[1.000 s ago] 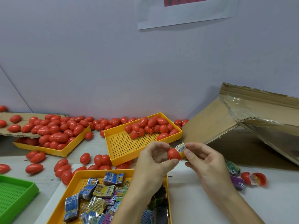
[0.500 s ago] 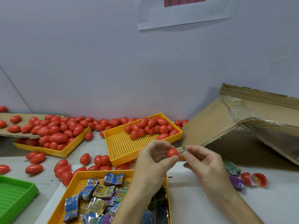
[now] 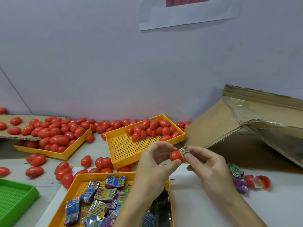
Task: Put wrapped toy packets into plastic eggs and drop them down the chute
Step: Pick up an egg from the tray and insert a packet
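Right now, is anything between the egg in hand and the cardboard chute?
Nothing visible. The left hand holds the egg, the right hand pinches the packet, and the chute lies open to the right.

I see red eggs (image 3: pixel 54 135) in perforated yellow trays (image 3: pixel 124 148), a green tray (image 3: pixel 14 197) left of them, multicoloured printed packets (image 3: pixel 101 195).

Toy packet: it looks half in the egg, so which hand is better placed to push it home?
Right hand: it pinches the toy packet, while the left hand steadies the egg half.
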### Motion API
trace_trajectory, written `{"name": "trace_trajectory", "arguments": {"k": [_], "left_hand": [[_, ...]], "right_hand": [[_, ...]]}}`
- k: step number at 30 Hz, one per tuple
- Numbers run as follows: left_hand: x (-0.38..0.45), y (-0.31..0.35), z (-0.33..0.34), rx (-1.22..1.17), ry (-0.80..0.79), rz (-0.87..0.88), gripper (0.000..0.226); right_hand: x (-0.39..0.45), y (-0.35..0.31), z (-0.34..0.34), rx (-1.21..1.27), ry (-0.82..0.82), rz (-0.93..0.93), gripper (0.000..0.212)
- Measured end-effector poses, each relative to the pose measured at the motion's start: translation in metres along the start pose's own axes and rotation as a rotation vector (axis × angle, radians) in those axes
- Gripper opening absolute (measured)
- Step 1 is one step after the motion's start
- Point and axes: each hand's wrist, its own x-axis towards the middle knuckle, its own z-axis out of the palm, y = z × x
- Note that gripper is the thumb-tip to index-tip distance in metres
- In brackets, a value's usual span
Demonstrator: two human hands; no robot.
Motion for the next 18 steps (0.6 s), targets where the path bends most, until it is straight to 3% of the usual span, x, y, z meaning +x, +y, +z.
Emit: {"name": "trace_trajectory", "arguments": {"k": [11,18], "left_hand": [[0.0009,-0.0017,0.0000,0.068,-0.006,0.004,0.033],[0.0010,-0.0015,0.0000,0.070,-0.009,0.007,0.032]], "right_hand": [[0.0018,0.0008,-0.0023,-0.008,0.017,0.049,0.042],[0.0016,0.0022,-0.0015,-0.053,0.027,0.043,0.038]]}}
